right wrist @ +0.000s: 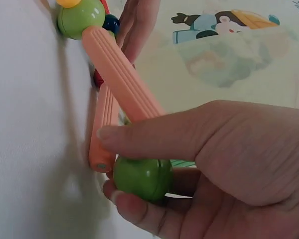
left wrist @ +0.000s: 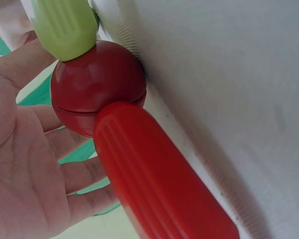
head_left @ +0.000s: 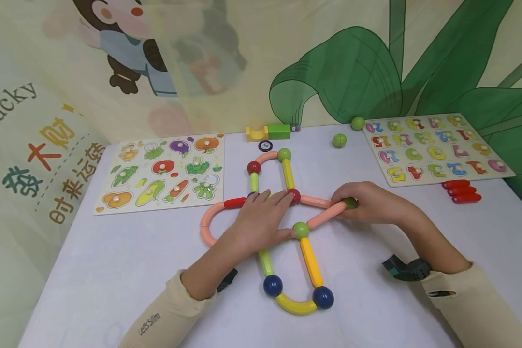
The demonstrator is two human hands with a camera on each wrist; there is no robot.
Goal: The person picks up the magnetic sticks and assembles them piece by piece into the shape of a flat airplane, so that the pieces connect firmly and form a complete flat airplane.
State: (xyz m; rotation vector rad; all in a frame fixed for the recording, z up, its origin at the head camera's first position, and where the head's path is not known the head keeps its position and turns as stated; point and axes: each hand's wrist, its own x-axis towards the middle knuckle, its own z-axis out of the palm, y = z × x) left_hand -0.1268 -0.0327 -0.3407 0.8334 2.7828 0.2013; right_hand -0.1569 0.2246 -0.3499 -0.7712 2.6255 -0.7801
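Observation:
A figure of magnetic sticks and balls lies on the table (head_left: 365,309). My right hand (head_left: 369,203) grips a green ball (right wrist: 142,177) at its right corner, thumb across the upper pink stick (head_left: 326,215). That stick runs to another green ball (head_left: 301,230). A second pink stick (head_left: 314,201) leads from a red ball (head_left: 293,195); its free end shows beside the gripped ball in the right wrist view. Over the figure's middle spreads my left hand (head_left: 258,224), fingers extended and thumb tip at the nearer green ball, hiding some pieces beneath.
Vegetable (head_left: 163,171) and number puzzle boards (head_left: 437,150) lie left and right. Behind the figure are yellow (head_left: 256,134) and green blocks (head_left: 279,131) and a black ring-shaped piece (head_left: 265,146). Loose green balls (head_left: 339,140) and red sticks (head_left: 463,192) lie at right.

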